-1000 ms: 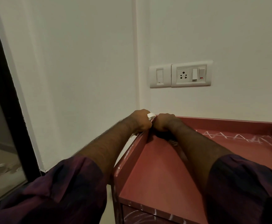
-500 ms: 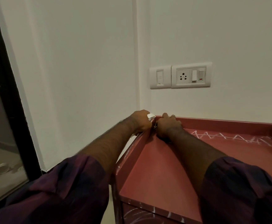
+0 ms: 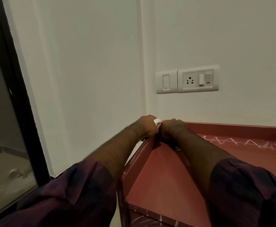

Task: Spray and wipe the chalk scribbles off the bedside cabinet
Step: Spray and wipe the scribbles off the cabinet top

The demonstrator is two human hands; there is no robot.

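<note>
The red bedside cabinet (image 3: 166, 181) fills the lower right of the head view. A white chalk zigzag (image 3: 232, 142) runs along the back of its top, and more chalk scribbles (image 3: 143, 220) mark its front face. Both hands meet at the back left corner of its raised rim. My left hand (image 3: 146, 126) is outside the rim and grips a small white piece (image 3: 157, 122), possibly a cloth or tissue. My right hand (image 3: 172, 128) is curled just inside the corner, and whether it holds anything is hidden. No spray bottle is in view.
White walls meet in a corner right behind the cabinet. A switch and socket plate (image 3: 188, 79) sits on the back wall above it. A dark-framed glass door (image 3: 11, 128) stands at the left, with a narrow floor gap between it and the cabinet.
Both hands stay at the back left corner. The right hand's fingers, raised onto the rim half a second ago, have curled back down beside the left hand.
</note>
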